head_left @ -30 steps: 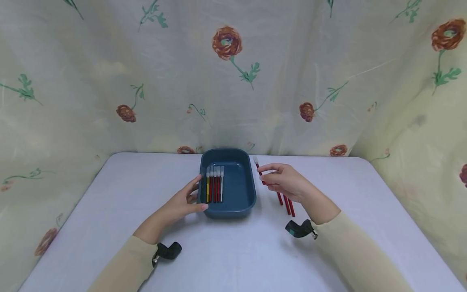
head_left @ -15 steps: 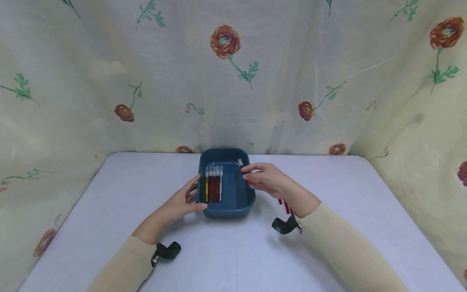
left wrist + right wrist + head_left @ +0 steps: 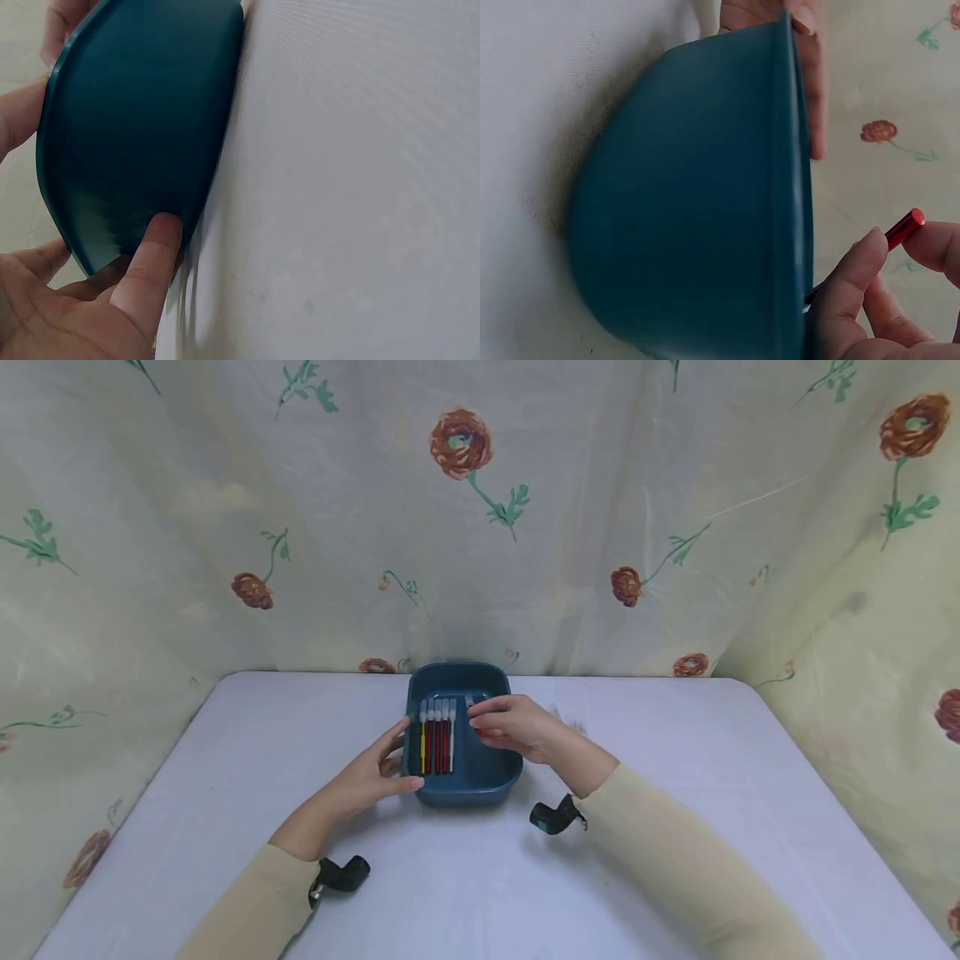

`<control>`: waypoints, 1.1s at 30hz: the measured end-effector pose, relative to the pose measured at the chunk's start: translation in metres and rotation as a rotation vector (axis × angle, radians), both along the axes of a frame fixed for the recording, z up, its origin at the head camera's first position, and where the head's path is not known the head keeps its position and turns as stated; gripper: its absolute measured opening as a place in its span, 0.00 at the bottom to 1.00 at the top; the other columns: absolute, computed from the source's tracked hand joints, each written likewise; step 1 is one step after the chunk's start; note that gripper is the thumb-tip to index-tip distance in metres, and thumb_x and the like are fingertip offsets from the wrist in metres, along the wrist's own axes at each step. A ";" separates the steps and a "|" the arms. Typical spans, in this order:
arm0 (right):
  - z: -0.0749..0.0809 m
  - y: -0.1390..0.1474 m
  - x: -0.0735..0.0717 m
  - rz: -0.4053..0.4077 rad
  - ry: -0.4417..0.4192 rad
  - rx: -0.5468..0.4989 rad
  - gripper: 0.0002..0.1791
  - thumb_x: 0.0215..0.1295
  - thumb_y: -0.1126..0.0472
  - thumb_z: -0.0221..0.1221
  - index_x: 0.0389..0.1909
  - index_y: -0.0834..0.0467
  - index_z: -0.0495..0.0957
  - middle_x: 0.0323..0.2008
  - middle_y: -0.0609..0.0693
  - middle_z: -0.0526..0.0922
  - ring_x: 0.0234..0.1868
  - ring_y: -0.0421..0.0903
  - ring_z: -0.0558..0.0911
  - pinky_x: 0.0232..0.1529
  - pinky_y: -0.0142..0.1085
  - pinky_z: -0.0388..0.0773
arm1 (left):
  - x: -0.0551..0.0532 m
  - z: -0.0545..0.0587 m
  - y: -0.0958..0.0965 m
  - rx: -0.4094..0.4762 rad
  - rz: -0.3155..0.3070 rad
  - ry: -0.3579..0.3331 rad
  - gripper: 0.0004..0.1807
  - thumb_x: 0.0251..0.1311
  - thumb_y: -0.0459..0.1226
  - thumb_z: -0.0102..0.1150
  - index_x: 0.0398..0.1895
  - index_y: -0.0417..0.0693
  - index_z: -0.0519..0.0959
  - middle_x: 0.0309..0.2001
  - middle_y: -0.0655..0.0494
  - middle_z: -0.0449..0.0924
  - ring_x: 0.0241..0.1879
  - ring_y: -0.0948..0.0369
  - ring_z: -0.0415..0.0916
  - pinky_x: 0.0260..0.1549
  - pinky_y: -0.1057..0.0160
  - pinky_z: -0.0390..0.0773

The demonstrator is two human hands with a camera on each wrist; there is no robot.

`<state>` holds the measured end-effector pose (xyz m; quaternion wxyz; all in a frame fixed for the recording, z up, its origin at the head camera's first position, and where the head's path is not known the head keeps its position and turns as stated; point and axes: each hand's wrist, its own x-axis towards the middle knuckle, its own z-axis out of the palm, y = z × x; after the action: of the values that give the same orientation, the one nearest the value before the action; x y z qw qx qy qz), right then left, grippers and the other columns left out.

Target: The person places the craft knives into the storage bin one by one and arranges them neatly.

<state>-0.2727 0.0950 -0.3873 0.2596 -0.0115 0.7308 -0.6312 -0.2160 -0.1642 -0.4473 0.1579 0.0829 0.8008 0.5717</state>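
A dark blue plastic bin (image 3: pixel 463 797) stands on the table. In the head view my left hand (image 3: pixel 362 789) holds its left side and front corner, fingers along the side wall and thumb at the front rim. The left wrist view shows a fingertip against the outer wall (image 3: pixel 142 112). Over the bin's right half, my right hand (image 3: pixel 516 727) pinches a slim red pen-like stick (image 3: pixel 904 229) with a pale cap. Within the bin, on the left, several similar capped sticks (image 3: pixel 438 739) lie side by side: yellow, red and white.
Pale caps of more sticks (image 3: pixel 576 727) show on the table right of the bin, mostly hidden behind the right forearm. The white table (image 3: pixel 465 885) meets a floral curtain (image 3: pixel 555 552) at the back. A small black camera is strapped at each wrist.
My right hand has moved left, carrying the red stick from the table beside the bin to over the bin. The left hand has stayed at the bin's side.
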 end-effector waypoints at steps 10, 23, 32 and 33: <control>-0.007 -0.017 -0.007 0.000 0.014 0.041 0.20 0.71 0.66 0.59 0.60 0.69 0.75 0.52 0.57 0.80 0.44 0.49 0.80 0.52 0.38 0.82 | 0.000 -0.001 -0.001 0.012 0.006 -0.016 0.57 0.55 0.45 0.75 0.81 0.64 0.45 0.79 0.41 0.46 0.75 0.37 0.49 0.67 0.40 0.62; -0.013 -0.025 -0.009 -0.001 0.019 0.102 0.17 0.71 0.66 0.60 0.58 0.67 0.77 0.50 0.58 0.80 0.38 0.46 0.80 0.43 0.34 0.84 | -0.002 -0.002 -0.002 0.011 -0.005 -0.025 0.57 0.56 0.45 0.74 0.82 0.64 0.44 0.79 0.41 0.45 0.75 0.38 0.48 0.67 0.40 0.61; -0.015 -0.027 -0.011 -0.002 0.012 0.161 0.17 0.69 0.67 0.61 0.57 0.65 0.77 0.46 0.58 0.82 0.38 0.47 0.82 0.40 0.34 0.84 | -0.002 -0.002 -0.002 0.006 -0.016 -0.010 0.56 0.58 0.44 0.73 0.82 0.63 0.44 0.79 0.40 0.45 0.75 0.36 0.48 0.67 0.39 0.61; -0.016 -0.028 -0.011 0.000 0.019 0.174 0.17 0.69 0.67 0.61 0.57 0.65 0.77 0.45 0.58 0.82 0.38 0.47 0.82 0.40 0.34 0.84 | -0.002 -0.002 -0.002 0.006 -0.021 -0.006 0.56 0.58 0.44 0.72 0.82 0.63 0.44 0.79 0.40 0.45 0.75 0.36 0.49 0.66 0.39 0.62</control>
<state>-0.2838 0.0672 -0.4028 0.2528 0.0050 0.7853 -0.5652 -0.2180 -0.1662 -0.4493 0.1661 0.0897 0.7977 0.5727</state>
